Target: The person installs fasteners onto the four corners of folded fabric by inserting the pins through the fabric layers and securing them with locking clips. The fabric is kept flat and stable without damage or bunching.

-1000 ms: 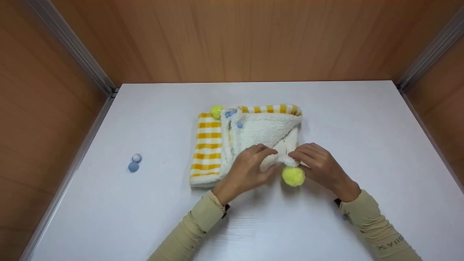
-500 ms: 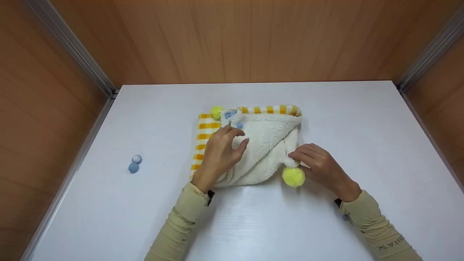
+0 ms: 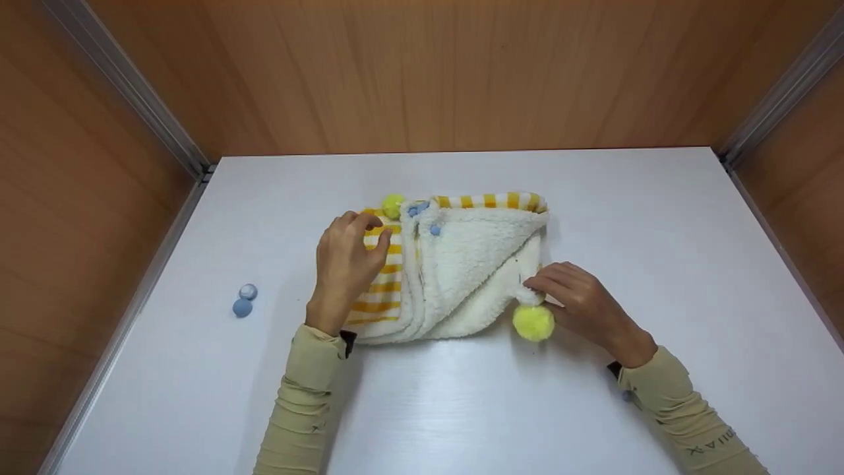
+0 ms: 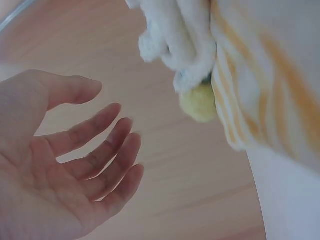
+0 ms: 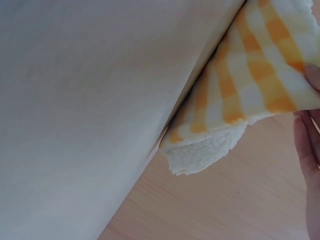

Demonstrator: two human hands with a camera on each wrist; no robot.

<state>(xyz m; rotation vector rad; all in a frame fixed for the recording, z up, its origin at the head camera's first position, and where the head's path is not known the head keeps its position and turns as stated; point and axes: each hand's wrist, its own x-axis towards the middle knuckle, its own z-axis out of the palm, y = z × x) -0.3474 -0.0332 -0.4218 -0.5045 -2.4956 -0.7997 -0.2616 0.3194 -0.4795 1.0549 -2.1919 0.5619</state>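
A folded cloth (image 3: 475,254), striped yellow and white with white fleece lining, lies mid-table. Blue buttons (image 3: 435,230) show near its upper left, beside a yellow pom-pom (image 3: 393,206). Another yellow pom-pom (image 3: 533,323) hangs off the lower right corner. There my right hand (image 3: 580,300) pinches the fleecy edge; in the right wrist view, fingertips (image 5: 314,75) lie on a striped part. My left hand (image 3: 346,264) is over the cloth's striped left side, fingers spread and loosely bent. Its palm (image 4: 45,170) holds nothing in the left wrist view.
Two small round blue pieces (image 3: 242,307) lie on the white table (image 3: 165,369) to the left. Wooden panels (image 3: 422,72) stand behind the table and at both sides, with metal posts (image 3: 138,86) at the corners.
My left hand has left the lower right corner and moved left across the cloth to its striped side. My right hand has stayed at the corner by the pom-pom.
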